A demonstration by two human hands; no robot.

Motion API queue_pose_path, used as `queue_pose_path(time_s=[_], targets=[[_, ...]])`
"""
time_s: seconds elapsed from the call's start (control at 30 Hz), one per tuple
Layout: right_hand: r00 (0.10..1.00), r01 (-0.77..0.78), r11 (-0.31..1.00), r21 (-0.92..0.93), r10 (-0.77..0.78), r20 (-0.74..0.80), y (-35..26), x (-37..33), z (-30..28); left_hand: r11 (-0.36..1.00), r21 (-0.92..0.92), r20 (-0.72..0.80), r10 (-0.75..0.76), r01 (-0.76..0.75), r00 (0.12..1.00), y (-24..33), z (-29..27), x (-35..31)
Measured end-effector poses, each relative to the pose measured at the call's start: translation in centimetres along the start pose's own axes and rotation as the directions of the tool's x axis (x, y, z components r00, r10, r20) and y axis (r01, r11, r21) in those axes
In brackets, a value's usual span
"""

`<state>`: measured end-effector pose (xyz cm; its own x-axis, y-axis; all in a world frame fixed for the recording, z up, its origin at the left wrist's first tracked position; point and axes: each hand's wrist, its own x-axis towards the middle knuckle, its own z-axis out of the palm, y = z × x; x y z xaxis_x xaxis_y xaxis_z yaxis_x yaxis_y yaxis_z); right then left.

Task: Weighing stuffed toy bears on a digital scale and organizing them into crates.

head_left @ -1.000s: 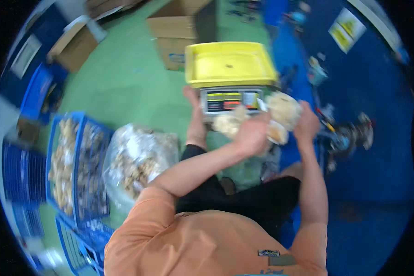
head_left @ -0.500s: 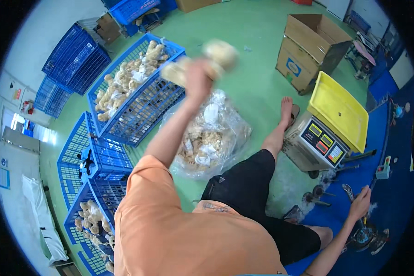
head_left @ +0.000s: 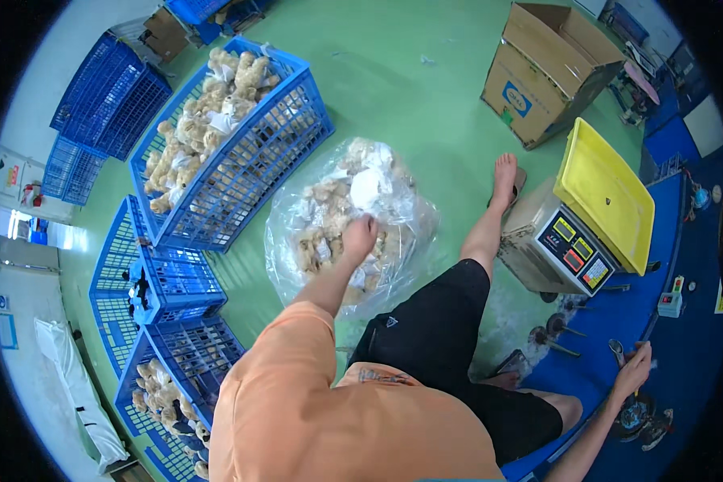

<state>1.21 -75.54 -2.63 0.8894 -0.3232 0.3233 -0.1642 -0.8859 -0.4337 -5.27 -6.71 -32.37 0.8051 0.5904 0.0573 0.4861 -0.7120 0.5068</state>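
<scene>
My left hand (head_left: 360,238) is over an open clear plastic bag (head_left: 285,261) on the floor, its fingers curled in toward the bag's contents; whatever they grip is hidden. Beige plush pieces (head_left: 329,197) and white tags or cloth bits (head_left: 368,189) fill the bag. Off to the right, my right hand (head_left: 635,371) rests by the blue worktable's machine, close to a curved metal part (head_left: 616,349). Its fingers are bent, and I cannot make out what, if anything, is in them.
A blue crate (head_left: 249,193) of beige plush toys (head_left: 209,128) stands beyond the bag on the left. More blue crates (head_left: 177,277) are nearer. At right are a scale (head_left: 566,249) with a yellow tray (head_left: 606,201), a cardboard box (head_left: 514,88) and a blue worktable (head_left: 659,233).
My left hand has come down from beside the crate to the bag. The blurred beige plush toy it held is no longer visible in it. My right hand stays about where it was.
</scene>
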Motion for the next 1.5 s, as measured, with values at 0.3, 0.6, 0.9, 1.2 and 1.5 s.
queue_pose_path(time_s=[0.3, 0.6, 0.9, 1.2, 1.5], targets=[[0.987, 0.139, 0.986, -0.092, -0.146, -0.07, -0.3, 0.0, -1.2, 0.939, 0.33, 0.378, -0.228, 0.099, 0.898, -11.2, 4.0, -8.8], [0.999, 0.043, 0.997, -0.062, -0.044, -0.01, -3.2, -0.4, -1.1, 0.963, -0.249, -0.193, 0.055, -0.103, 0.98, 0.6, -1.8, -4.1], [0.998, 0.069, 0.919, 0.388, -0.059, -0.038, -11.3, -4.8, -0.4, 0.255, -0.965, 0.072, 0.055, 0.056, 0.996, 23.0, -17.0, -2.0], [0.958, 0.003, 0.604, 0.797, -0.231, 0.171, -20.3, -10.8, 1.5, 0.127, -0.894, 0.44, 0.425, 0.43, 0.791, 35.6, -16.6, -7.6], [0.883, -0.363, 0.538, 0.761, -0.064, 0.466, -14.9, -10.4, -0.2, 0.419, -0.871, 0.197, 0.777, -0.256, 0.598, 37.7, -10.5, -13.5]])
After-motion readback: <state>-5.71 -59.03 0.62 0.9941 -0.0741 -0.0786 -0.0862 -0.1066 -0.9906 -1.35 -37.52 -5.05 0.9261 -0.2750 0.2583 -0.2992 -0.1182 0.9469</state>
